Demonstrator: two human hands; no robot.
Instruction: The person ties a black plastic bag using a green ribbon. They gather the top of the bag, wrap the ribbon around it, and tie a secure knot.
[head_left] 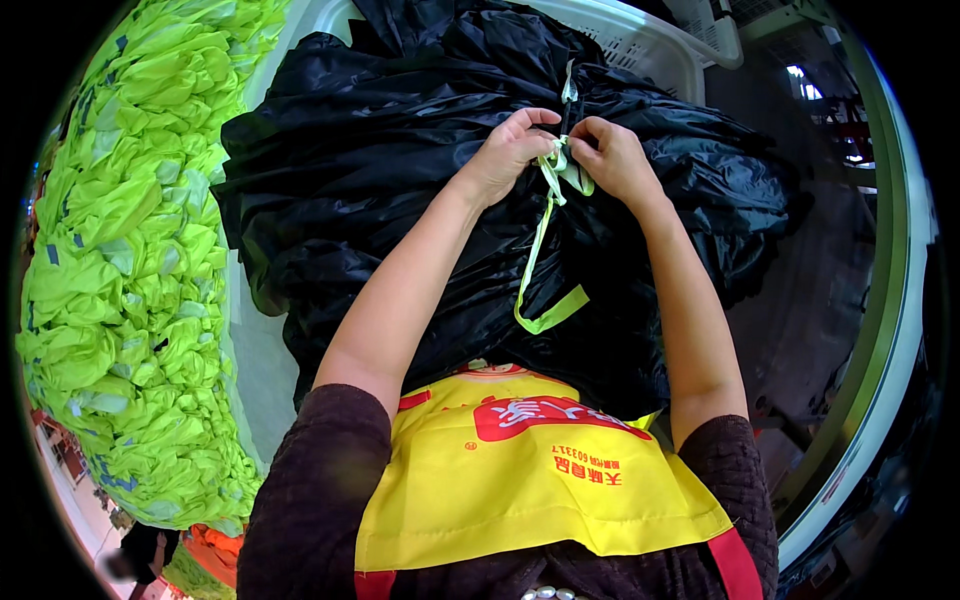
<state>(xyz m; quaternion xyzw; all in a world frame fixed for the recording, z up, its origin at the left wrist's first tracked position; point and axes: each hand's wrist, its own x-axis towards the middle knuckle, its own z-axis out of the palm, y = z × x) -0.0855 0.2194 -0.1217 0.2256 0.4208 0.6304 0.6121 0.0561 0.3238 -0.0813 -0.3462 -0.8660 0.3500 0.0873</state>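
Both my hands meet over a big bundle of shiny black fabric [400, 200], gathered at its middle. A pale yellow-green strip [533, 262] is looped and knotted there, and its long tail hangs toward me with a curled end. My left hand [512, 155] pinches the strip at the knot with thumb and fingers. On the knot's other side, my right hand [608, 155] has its fingertips closed on the same strip. A second light strip end [570, 82] shows just beyond my hands on the black cloth.
A tall heap of bright lime-green fabric pieces [130, 300] fills the left side. White plastic baskets [640, 45] stand behind the bundle. A pale rail [905, 250] curves along the right. Orange cloth [212, 555] and a person [145, 550] appear at lower left.
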